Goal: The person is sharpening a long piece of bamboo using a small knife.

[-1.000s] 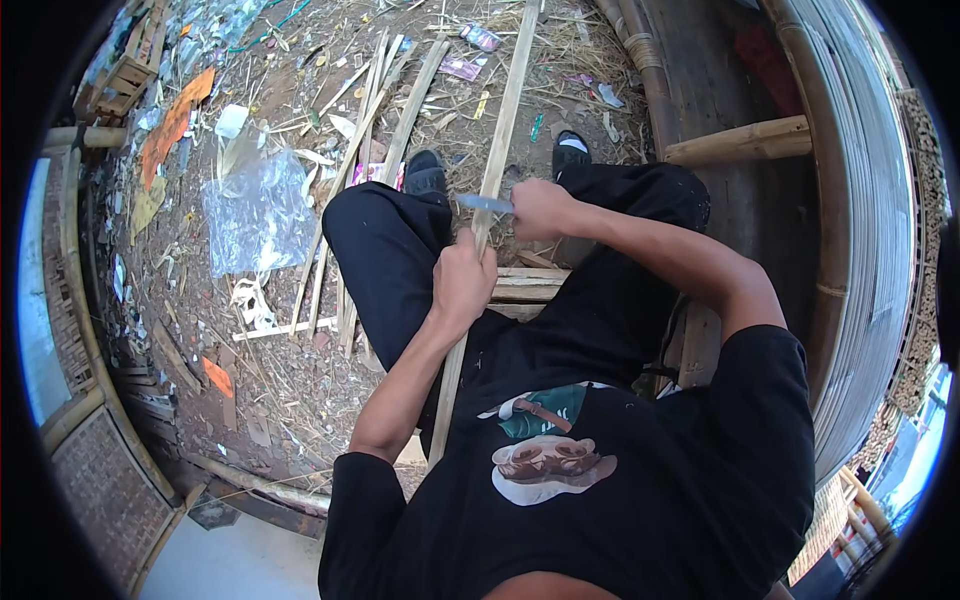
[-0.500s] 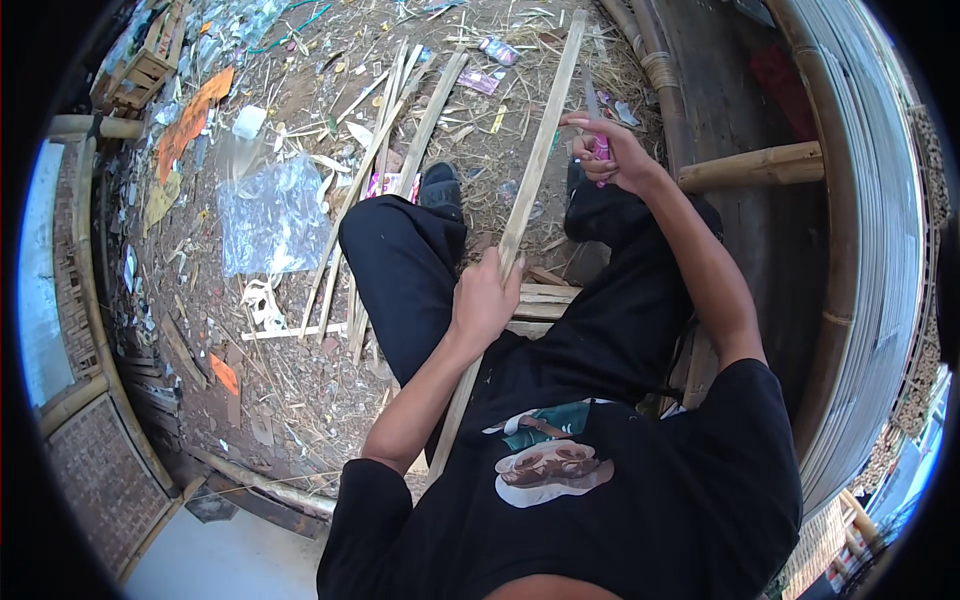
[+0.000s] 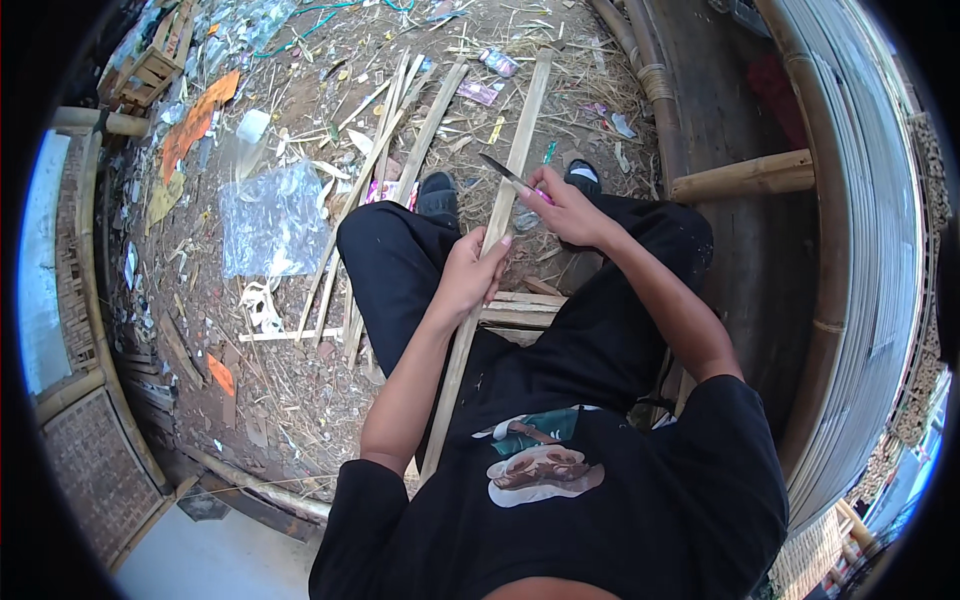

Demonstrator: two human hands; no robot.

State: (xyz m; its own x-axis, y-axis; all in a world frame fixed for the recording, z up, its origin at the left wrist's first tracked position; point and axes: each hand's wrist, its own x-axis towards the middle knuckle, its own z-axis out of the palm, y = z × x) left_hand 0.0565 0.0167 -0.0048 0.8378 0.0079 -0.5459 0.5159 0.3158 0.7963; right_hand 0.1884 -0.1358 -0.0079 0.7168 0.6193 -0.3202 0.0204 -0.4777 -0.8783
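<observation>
A long, flat bamboo strip [image 3: 522, 135] slants from my lap up and away between my knees. Around its middle my left hand [image 3: 473, 268] is closed, with the thumb lying over the strip. My right hand [image 3: 565, 205] grips the pink handle of a knife [image 3: 508, 174]. Its dark blade points left and lies across the strip, a little beyond my left hand. Whether the edge touches the wood, I cannot tell. The strip's near end rests by my left side against the black shirt.
More bamboo strips [image 3: 428, 122] lie on the littered ground to the left, beside a clear plastic sheet [image 3: 270, 220] and an orange scrap [image 3: 200, 118]. A wooden crate [image 3: 150, 62] stands far left. Along the right runs a bamboo frame [image 3: 745, 178]. Short slats [image 3: 520, 312] sit between my legs.
My right hand has moved left and nearer with the knife, bringing the blade from beside the strip to across it. The strip's far end has shifted left and closer.
</observation>
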